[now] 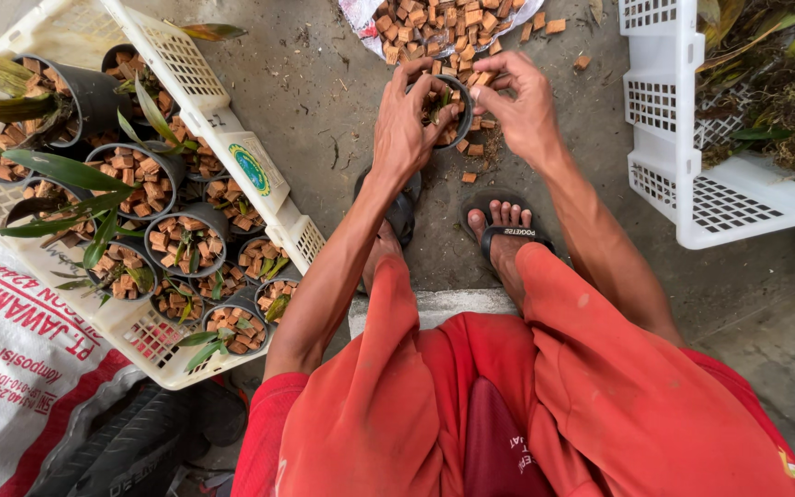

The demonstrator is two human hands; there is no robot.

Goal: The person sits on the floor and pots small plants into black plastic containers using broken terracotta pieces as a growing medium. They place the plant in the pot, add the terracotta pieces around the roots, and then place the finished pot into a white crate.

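Note:
A small black pot (461, 108) sits on the concrete floor in front of me, filled with reddish brick chips and a bit of green plant. My left hand (404, 129) wraps around the pot's left side, fingers pressing into the chips. Just right of the pot, my right hand (524, 103) curls over its rim, fingertips at the chips. A pile of brick chips (434, 23) lies on a white sack just beyond the pot, with loose chips scattered around it.
A white plastic crate (246, 166) at the left holds several black pots with chips and green seedlings. Another white crate (692, 175) with plant roots stands at the right. A printed white sack (11, 368) lies at lower left. My sandalled feet (506, 230) rest below the pot.

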